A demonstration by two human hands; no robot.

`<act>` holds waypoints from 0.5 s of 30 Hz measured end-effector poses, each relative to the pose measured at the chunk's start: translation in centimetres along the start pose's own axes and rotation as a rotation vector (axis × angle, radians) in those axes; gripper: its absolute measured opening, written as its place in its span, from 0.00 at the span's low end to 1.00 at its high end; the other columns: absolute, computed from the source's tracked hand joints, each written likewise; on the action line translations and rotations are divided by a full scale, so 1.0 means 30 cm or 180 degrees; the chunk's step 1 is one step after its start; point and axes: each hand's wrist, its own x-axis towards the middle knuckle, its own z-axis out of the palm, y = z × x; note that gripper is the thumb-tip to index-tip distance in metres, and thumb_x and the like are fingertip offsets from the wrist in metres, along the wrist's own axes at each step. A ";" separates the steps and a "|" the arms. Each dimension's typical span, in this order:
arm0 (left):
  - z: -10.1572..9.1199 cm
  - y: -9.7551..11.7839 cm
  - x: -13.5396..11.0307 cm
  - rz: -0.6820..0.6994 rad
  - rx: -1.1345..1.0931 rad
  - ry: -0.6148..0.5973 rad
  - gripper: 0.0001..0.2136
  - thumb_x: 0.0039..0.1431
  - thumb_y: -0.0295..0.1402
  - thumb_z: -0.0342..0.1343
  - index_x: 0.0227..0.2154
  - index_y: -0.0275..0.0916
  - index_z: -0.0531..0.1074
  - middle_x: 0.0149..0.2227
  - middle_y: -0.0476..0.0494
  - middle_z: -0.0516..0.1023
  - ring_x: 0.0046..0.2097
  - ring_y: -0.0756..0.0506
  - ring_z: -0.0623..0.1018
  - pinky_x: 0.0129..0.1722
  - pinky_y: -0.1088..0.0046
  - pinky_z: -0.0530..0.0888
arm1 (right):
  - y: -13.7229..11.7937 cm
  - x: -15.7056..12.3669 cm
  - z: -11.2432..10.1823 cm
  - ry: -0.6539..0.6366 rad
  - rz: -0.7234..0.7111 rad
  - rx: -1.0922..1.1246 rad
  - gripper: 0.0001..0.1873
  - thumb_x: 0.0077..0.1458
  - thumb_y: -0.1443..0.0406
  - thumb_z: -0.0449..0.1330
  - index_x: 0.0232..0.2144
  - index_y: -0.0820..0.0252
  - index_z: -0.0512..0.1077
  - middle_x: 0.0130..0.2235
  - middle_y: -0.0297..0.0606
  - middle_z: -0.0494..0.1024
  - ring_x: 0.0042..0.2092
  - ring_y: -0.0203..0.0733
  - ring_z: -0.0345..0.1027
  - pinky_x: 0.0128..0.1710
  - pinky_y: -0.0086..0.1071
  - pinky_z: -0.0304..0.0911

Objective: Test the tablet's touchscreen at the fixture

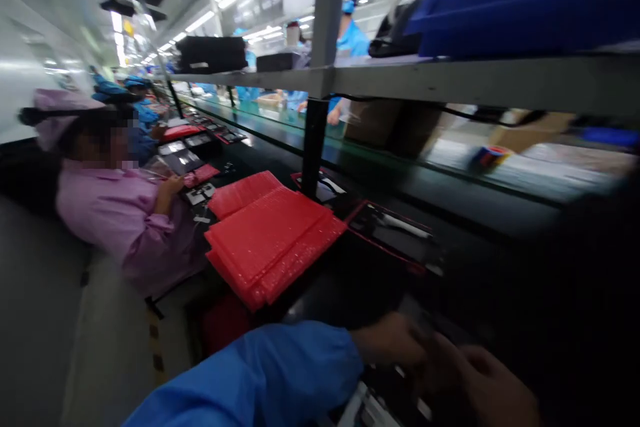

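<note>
Blue sleeve (250, 373) on the person's left arm enters from the near edge; the left hand (390, 340) and right hand (490, 387) are blurred and partly cut off, so I cannot tell how far open they are or what they hold; a dark item with white parts (367, 407) lies just below them, mostly hidden; to the left, red bubble-wrap bags (270, 240) are stacked on a black bench (320, 287); a co-worker in a pink smock (120, 227) sits beyond; a blue bin (515, 7) sits on the shelf above, cut off.
</note>
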 end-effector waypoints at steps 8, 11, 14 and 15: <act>0.060 0.026 -0.011 0.0194 -0.0481 -0.0021 0.08 0.57 0.21 0.51 0.24 0.36 0.67 0.19 0.54 0.71 0.21 0.52 0.73 0.26 0.77 0.74 | -0.032 0.004 0.056 0.0540 0.0342 0.1533 0.26 0.31 0.45 0.69 0.26 0.58 0.73 0.24 0.37 0.74 0.26 0.45 0.68 0.26 0.36 0.63; 0.065 0.019 -0.010 0.0188 -0.0506 -0.0086 0.09 0.55 0.18 0.49 0.25 0.36 0.68 0.17 0.55 0.71 0.19 0.53 0.73 0.23 0.79 0.71 | 0.009 0.021 0.080 0.0797 0.0240 0.1743 0.25 0.34 0.46 0.69 0.27 0.57 0.71 0.25 0.34 0.73 0.28 0.41 0.66 0.28 0.34 0.63; 0.063 0.021 -0.017 0.0158 -0.0498 -0.0091 0.10 0.56 0.17 0.48 0.25 0.35 0.70 0.16 0.54 0.71 0.17 0.53 0.71 0.19 0.81 0.68 | 0.025 0.028 0.090 0.0873 0.0151 0.1909 0.24 0.36 0.46 0.69 0.29 0.57 0.70 0.26 0.32 0.72 0.28 0.39 0.65 0.28 0.33 0.63; 0.061 0.023 -0.019 0.0149 -0.0503 -0.0107 0.10 0.56 0.18 0.48 0.25 0.35 0.70 0.16 0.54 0.71 0.16 0.53 0.71 0.18 0.81 0.67 | 0.028 0.029 0.091 0.0860 0.0137 0.1938 0.24 0.37 0.47 0.69 0.29 0.57 0.71 0.26 0.32 0.72 0.28 0.39 0.65 0.28 0.33 0.63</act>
